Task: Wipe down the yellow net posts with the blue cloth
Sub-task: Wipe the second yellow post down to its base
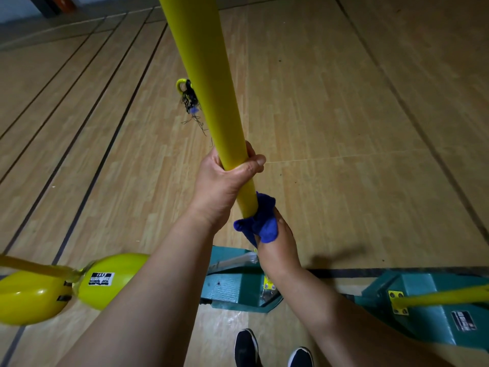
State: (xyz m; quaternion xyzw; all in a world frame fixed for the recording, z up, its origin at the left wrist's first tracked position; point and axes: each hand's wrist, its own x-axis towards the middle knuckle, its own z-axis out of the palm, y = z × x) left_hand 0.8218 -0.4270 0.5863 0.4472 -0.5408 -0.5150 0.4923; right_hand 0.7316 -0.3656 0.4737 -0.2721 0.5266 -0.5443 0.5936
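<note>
The black-and-white label [101, 278] is too blurred to read. The left hand [223, 186] grips the yellow net post [211, 102]; below, the right hand [277, 245] clasps the blue cloth [262, 221] around it.

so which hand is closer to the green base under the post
Right. The right hand wraps the cloth round the post just above the base; the left hand grips higher.

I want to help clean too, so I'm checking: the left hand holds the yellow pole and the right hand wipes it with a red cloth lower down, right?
Almost. The cloth is not red: the head view shows a blue cloth bunched in the right hand against the yellow net post. The rest holds: the left hand grips the post, and the cloth is lower down.
</note>
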